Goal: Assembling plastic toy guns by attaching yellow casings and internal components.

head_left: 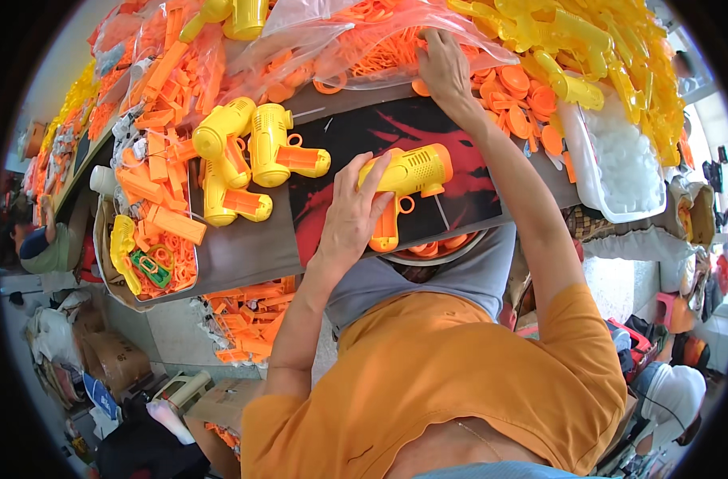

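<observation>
My left hand (352,203) is wrapped round a yellow toy gun (408,172) with an orange ring at its front and an orange trigger. The gun lies on its side over a black and red mat (468,195), its handle toward me. My right hand (444,68) reaches to the far side, fingers curled down at an open clear plastic bag (492,52) of small orange parts (380,57). What its fingertips pinch, if anything, cannot be made out. Several more yellow toy guns (268,144) lie in a group left of the mat.
At left stands a box (192,267) of orange pieces. Round orange caps (516,96) lie beyond my right forearm, with yellow gun shells (587,40) heaped behind. A white tub (619,207) of pale pieces stands at right. Below the table edge sits a bowl (436,257) of orange parts.
</observation>
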A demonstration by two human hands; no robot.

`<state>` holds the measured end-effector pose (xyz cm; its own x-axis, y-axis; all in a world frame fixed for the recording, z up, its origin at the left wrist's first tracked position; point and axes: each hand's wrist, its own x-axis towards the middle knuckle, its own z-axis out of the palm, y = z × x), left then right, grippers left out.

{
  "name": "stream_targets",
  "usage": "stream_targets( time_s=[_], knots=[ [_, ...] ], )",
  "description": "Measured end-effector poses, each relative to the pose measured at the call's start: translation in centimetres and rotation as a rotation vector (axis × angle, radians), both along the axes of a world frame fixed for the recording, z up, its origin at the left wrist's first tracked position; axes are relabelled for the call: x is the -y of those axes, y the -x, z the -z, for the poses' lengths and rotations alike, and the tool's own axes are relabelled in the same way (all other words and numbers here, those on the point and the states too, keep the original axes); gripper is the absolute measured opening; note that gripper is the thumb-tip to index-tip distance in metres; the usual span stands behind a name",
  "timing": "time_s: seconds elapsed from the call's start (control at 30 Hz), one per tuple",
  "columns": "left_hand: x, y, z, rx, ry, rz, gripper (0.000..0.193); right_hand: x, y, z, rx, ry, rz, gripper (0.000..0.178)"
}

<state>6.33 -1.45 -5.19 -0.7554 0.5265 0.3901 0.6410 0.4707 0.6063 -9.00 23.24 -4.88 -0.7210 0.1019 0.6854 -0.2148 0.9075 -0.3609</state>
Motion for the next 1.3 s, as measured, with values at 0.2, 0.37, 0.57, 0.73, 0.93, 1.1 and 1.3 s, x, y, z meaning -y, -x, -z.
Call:
stream_targets(
  time_s=[0.2,0.37,0.57,0.73,0.93,1.1,1.3],
  knots=[
    [-0.2,0.0,0.0,0.021,-0.006,0.009,0.053,1.3,1.3,0.6,0.045,-0.192,0.156,0.042],
    [-0.2,-0.1,0.2,0.030,-0.004,-0.006,0.052,2.5,-0.1,0.2,0.297,-0.099,-0.055,0.032],
    [-1.0,0.7,0.2,0.013,-0.007,0.006,0.052,1.5,-3.5,-0.3,0.381,-0.069,-0.535,0.031],
    [-0.2,0.3,0.1,0.136,-0.245,-0.040,0.051,-1.3,-3.8,-1.2,0.514,0.162,-0.771,0.036],
    [1.2,-0.9,-0.4,0.118,-0.137,-0.065,0.049,-1.9,-6.0,-1.9,0.599,-0.009,-0.494,0.029],
    [2.4,-1.6,-0.3,0.193,-0.175,-0.078,0.049,0.9,-7.1,0.6,0.463,-0.249,-0.336,0.021],
    [1.8,-0.9,0.1,0.461,-0.444,-0.069,0.046,-1.0,-8.0,-1.4,0.437,-0.166,-0.393,0.016]
  ],
)
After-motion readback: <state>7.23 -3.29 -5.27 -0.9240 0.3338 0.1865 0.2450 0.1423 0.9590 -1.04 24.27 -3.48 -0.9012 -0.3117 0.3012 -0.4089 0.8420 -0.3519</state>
